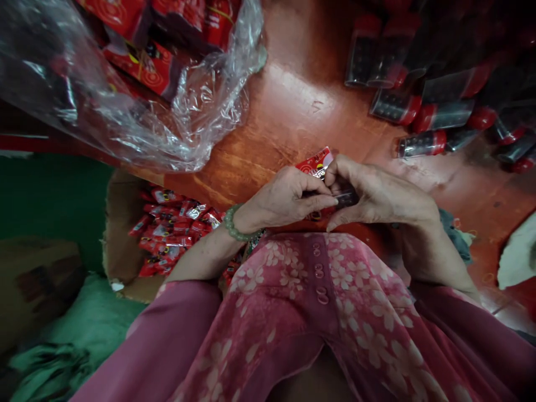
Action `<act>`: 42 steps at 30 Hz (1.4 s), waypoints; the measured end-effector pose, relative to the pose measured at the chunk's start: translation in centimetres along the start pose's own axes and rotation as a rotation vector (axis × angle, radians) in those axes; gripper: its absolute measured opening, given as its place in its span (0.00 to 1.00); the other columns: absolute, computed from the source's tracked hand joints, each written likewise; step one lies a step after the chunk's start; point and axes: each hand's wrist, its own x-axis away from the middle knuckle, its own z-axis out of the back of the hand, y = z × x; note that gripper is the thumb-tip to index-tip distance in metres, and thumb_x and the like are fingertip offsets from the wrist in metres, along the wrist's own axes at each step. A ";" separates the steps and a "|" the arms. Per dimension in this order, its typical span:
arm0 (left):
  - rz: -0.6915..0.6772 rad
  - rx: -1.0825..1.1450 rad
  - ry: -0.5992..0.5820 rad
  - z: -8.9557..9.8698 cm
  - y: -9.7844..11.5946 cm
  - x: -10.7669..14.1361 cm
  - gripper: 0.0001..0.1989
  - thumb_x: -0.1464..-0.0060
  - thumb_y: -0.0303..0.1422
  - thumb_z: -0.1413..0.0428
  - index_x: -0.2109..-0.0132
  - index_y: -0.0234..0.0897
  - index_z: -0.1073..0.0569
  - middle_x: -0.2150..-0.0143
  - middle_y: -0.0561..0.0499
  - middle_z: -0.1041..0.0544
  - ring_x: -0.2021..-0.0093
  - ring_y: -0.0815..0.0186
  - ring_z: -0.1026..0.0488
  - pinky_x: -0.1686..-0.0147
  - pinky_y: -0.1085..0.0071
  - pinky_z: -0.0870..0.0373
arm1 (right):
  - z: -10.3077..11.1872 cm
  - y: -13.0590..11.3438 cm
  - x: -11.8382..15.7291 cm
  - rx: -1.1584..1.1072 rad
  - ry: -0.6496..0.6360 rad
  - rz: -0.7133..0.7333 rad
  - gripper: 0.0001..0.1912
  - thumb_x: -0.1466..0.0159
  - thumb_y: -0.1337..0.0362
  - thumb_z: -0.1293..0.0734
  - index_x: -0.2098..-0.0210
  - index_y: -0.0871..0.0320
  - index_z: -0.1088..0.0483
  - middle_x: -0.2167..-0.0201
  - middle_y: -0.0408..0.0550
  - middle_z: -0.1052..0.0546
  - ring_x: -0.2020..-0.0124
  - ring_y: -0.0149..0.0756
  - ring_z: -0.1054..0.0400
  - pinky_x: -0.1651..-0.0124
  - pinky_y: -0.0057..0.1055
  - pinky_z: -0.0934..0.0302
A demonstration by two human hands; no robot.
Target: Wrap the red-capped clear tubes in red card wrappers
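Observation:
Close to my body, my two hands meet over the table's front edge. My left hand (288, 195) is closed, its fingers on a red printed packet (314, 163) and its thumb stretched against a small dark container (347, 197). Curled around that container is my right hand (385, 192), with its fingertips at the packet's edge. The packet's top corner shows above the hands; its lower part is mostly covered. Whether the container is partly inside the packet, I cannot tell.
Many clear containers with red caps (422, 144) lie on the reddish table (293, 111) at right. A clear plastic bag (209, 111) holds bundled red packets (146, 67). A cardboard box (123, 223) at lower left contains filled red packets (176, 229).

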 end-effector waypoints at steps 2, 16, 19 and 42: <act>0.010 -0.011 0.019 0.4 0.0 0.2 0.13 0.41 0.38 0.42 0.67 0.33 0.18 0.77 0.54 0.25 0.77 0.73 0.34 0.75 0.75 0.40 | 0.2 0.1 0.4 -0.079 0.029 0.000 0.28 0.47 0.49 0.21 0.55 0.55 0.31 0.67 0.39 0.26 0.69 0.30 0.34 0.68 0.28 0.41; 0.014 -0.014 0.146 0.8 1.1 0.4 0.09 0.44 0.37 0.37 0.65 0.35 0.17 0.73 0.52 0.19 0.74 0.70 0.26 0.71 0.75 0.31 | -0.6 0.0 3.1 -0.271 0.266 -0.114 0.12 0.39 0.55 0.25 0.61 0.56 0.24 0.73 0.41 0.23 0.76 0.29 0.32 0.73 0.26 0.37; 0.052 0.203 0.289 1.4 1.4 0.9 0.16 0.52 0.39 0.30 0.58 0.36 0.17 0.63 0.49 0.16 0.63 0.65 0.20 0.61 0.71 0.25 | -1.4 0.6 3.1 -0.404 0.389 -0.129 0.15 0.42 0.55 0.23 0.61 0.55 0.25 0.74 0.41 0.22 0.76 0.30 0.29 0.74 0.27 0.34; -0.054 0.798 0.621 -2.1 -0.7 -0.9 0.22 0.48 0.52 0.35 0.57 0.38 0.19 0.52 0.43 0.16 0.48 0.57 0.19 0.49 0.63 0.21 | -7.0 0.7 -3.1 -1.012 0.550 0.028 0.20 0.44 0.52 0.21 0.63 0.56 0.30 0.74 0.40 0.20 0.75 0.27 0.24 0.69 0.22 0.29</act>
